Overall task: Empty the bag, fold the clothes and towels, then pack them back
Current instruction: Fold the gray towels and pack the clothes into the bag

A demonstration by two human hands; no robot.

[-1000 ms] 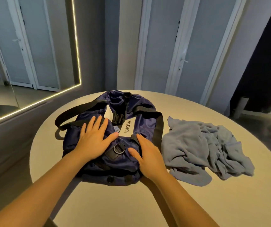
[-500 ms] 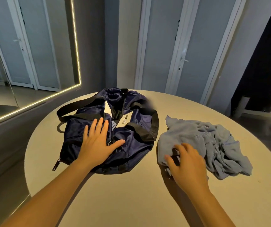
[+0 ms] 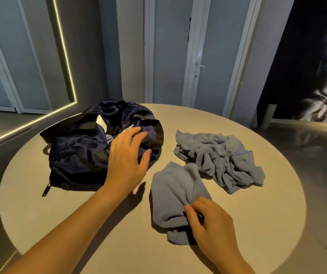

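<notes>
**Left hand (image 3: 127,161) above bag (image 3: 75,155), right hand (image 3: 212,222) on towel (image 3: 174,194)**

Found bag at centre left on the table (image 3: 257,224). Held left hand spread, gripping nothing, over its right end. Pinched towel's lower end with right hand, lower centre, long axis up-frame toward crumpled pile (image 3: 222,157). Judged right hand nearer, towel down-right of left hand.

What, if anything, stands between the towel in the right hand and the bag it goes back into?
Only the person's left hand, spread open over the end of the bag nearest the towel that the right hand pinches. Nothing else visible lies between them; the other crumpled cloth lies farther right, off that path.
</notes>
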